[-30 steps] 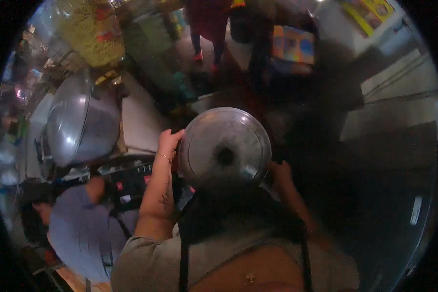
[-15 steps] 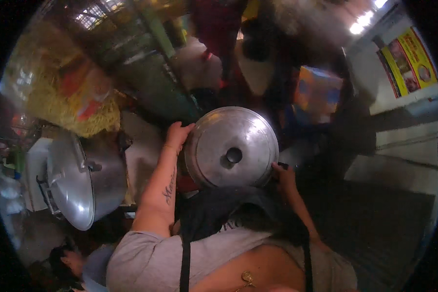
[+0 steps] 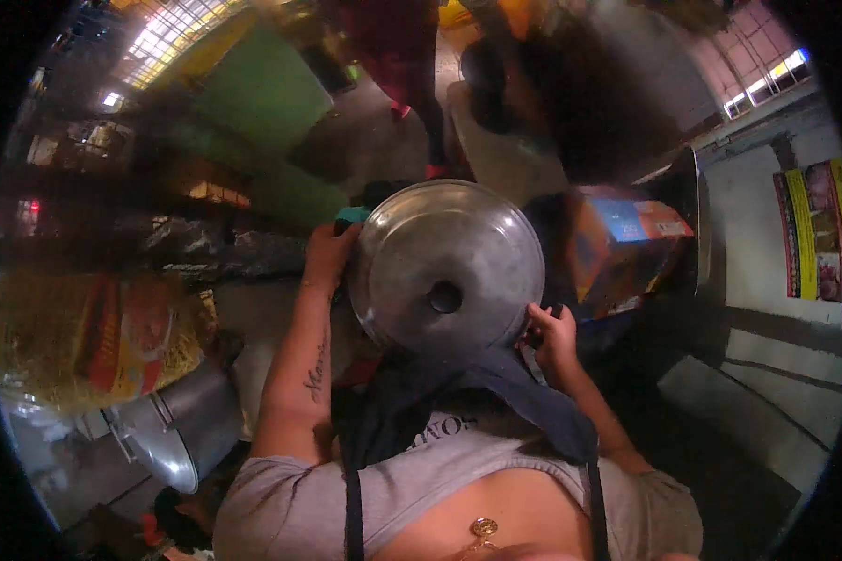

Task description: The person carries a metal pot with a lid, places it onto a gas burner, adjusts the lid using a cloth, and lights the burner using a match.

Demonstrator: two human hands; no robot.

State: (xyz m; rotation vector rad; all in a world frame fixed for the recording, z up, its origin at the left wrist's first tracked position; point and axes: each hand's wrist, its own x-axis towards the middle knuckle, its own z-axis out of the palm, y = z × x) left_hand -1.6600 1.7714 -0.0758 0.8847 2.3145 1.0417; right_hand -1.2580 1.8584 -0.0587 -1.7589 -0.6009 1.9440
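Observation:
In front of my body is a round silver metal lid (image 3: 402, 257) with a black knob (image 3: 444, 296), apparently on a pot whose body is mostly hidden beneath it. At its left edge my left hand (image 3: 327, 257) is closed, its grip partly hidden; a teal patch (image 3: 352, 215) shows beside the fingers. My right hand (image 3: 556, 335) is closed at the right edge around a small dark piece that looks like a side handle. A dark apron (image 3: 468, 383) touches the near side of the lid.
An orange and blue box (image 3: 627, 243) stands to the right. At lower left are a big aluminium pot (image 3: 210, 421) and a bag of yellow strands (image 3: 47, 327). Someone in dark red clothing (image 3: 398, 42) is ahead. A poster (image 3: 814, 229) hangs on the right wall (image 3: 748, 215).
My view has turned left to right across the room: the big pot and yellow bag now sit lower at left. Both hands stay at the lid's edges.

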